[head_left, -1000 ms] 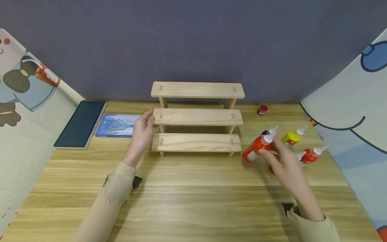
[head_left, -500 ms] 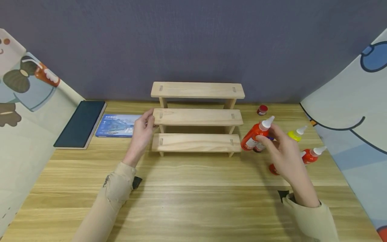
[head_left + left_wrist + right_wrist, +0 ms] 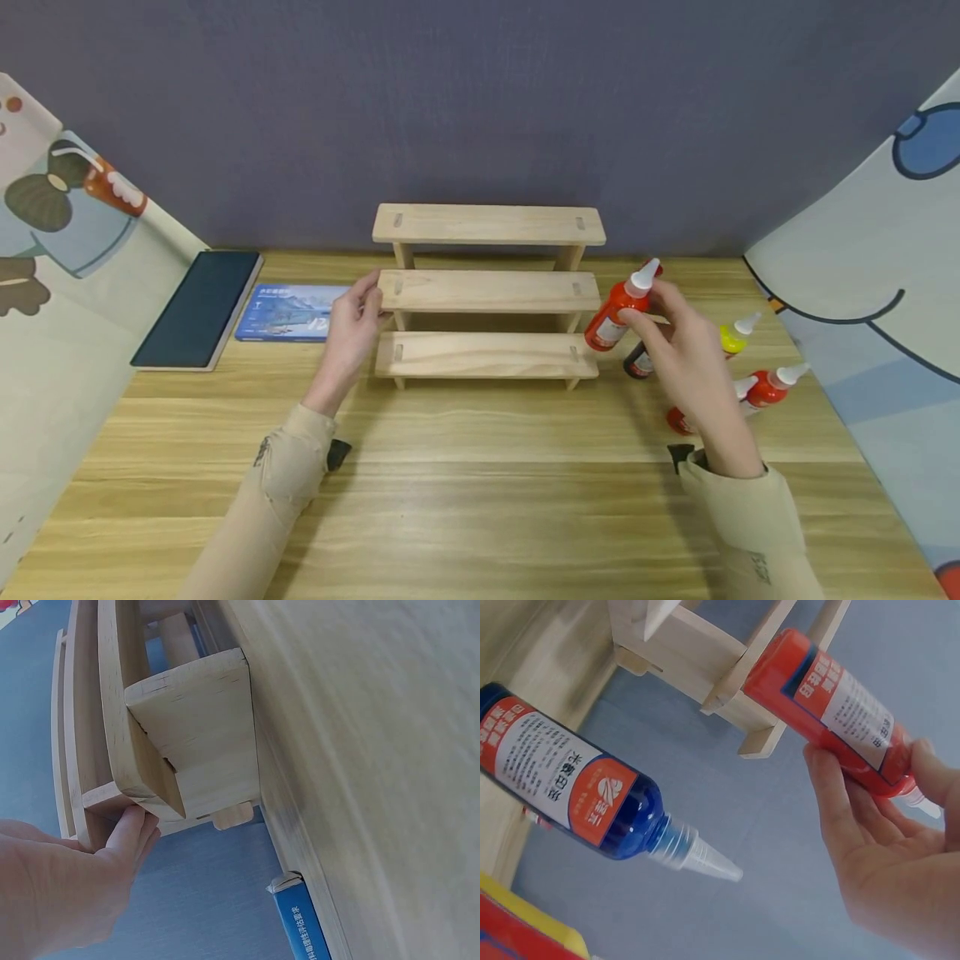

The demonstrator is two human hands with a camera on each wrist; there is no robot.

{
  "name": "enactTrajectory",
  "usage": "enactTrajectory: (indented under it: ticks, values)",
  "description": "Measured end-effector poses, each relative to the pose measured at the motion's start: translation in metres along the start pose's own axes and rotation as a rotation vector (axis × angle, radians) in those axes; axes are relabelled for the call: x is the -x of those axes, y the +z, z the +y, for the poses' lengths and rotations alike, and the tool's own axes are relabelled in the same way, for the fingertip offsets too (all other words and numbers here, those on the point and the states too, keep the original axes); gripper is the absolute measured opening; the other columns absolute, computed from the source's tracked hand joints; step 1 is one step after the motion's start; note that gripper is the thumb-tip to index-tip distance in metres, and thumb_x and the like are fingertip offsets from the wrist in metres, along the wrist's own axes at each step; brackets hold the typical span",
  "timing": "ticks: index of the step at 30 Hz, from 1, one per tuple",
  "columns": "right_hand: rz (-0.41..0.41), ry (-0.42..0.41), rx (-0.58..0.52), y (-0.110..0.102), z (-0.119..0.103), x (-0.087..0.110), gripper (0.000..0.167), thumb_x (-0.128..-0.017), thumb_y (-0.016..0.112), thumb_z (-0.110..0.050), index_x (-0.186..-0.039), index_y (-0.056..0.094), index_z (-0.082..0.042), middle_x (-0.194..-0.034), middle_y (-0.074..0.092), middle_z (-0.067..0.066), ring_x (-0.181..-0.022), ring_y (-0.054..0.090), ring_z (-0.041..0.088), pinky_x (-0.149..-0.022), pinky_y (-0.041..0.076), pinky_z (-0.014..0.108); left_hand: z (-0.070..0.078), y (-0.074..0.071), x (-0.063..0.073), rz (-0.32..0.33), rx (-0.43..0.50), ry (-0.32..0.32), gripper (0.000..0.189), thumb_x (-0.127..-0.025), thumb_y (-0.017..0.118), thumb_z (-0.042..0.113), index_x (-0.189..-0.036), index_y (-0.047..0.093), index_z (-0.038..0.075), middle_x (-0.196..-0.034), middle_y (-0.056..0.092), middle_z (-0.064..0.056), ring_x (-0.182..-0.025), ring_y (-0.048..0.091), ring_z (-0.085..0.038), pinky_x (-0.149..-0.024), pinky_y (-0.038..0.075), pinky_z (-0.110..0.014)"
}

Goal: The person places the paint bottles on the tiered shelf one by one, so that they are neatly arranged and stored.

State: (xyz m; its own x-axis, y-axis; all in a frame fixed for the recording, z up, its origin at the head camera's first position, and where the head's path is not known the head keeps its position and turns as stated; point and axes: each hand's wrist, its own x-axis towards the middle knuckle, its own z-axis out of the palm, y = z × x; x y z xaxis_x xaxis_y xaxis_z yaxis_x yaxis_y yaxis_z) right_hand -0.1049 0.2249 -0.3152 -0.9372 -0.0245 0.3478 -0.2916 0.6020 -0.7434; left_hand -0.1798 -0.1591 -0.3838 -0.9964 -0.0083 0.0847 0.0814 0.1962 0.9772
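A three-tier wooden step shelf [image 3: 487, 290] stands against the back wall. My left hand [image 3: 352, 325] holds the left end of its middle board; in the left wrist view the fingers [image 3: 129, 831] touch the board's edge. With thumb and fingers, my right hand [image 3: 686, 350] grips a red squeeze bottle [image 3: 618, 312] with a white nozzle. It is tilted, above the table near the shelf's right end. In the right wrist view, a labelled blue bottle [image 3: 562, 776] with a clear nozzle stands apart from that hand.
Behind and beside the right hand stand a yellow bottle [image 3: 733, 340] and a red bottle [image 3: 765, 389], with another red bottle [image 3: 681, 419] partly covered. A small red jar [image 3: 657, 268] is mostly hidden. Leftward lie a blue box [image 3: 288, 312] and a dark book [image 3: 198, 308].
The right hand has carried the red bottle up, leftward and toward the back, closer to the shelf's right end. My left hand has stayed on the middle board.
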Motion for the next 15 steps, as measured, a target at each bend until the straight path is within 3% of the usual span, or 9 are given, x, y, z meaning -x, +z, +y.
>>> enactTrajectory:
  ticks: [3,15]
  values:
    - [0.006,0.005,-0.012,0.002,-0.001,-0.006,0.042,-0.104,0.072,-0.005,-0.142,0.059,0.006,-0.13,0.069,0.024,-0.118,0.066,0.034,-0.089,0.05,-0.001,0.0,0.0,0.0,0.002,-0.005,0.002,0.049,-0.118,0.036,0.013,-0.164,0.033,-0.004,-0.101,0.046,-0.014,-0.084,0.054,-0.018,-0.111,0.057,-0.033]
    - [0.037,-0.023,0.014,0.011,-0.007,-0.033,0.041,-0.104,0.072,-0.008,-0.141,0.061,0.006,-0.131,0.07,0.022,-0.117,0.067,0.034,-0.089,0.053,0.005,0.0,0.0,0.0,0.0,0.001,0.007,0.049,-0.118,0.036,0.012,-0.164,0.033,-0.007,-0.102,0.047,-0.017,-0.081,0.051,-0.017,-0.111,0.057,-0.034]
